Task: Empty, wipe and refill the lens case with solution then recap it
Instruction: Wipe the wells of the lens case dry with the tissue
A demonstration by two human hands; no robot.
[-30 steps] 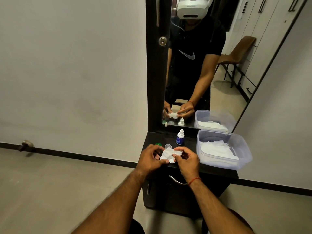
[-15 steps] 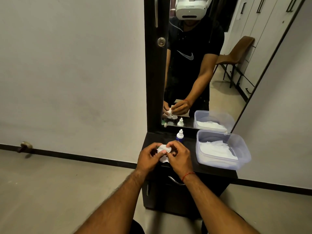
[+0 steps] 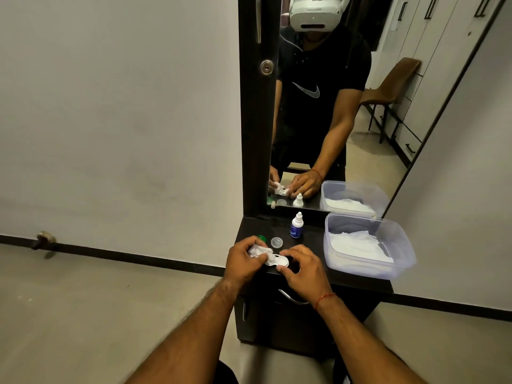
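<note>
A white lens case lies low over the front of the black dresser top. My right hand pinches its right well. My left hand grips a crumpled white tissue and presses it at the case's left well. A green cap and a clear cap rest just behind my hands. Farther back stands the small solution bottle, white with a blue label and capped.
A clear plastic tub with white tissues fills the right side of the dresser top. A tall mirror rises behind and reflects my arms. A drawer handle sits under the front edge. Bare floor lies on the left.
My hands have drawn apart and moved down toward the dresser top. The lens case has come out from under the tissue, which stays in my left hand.
</note>
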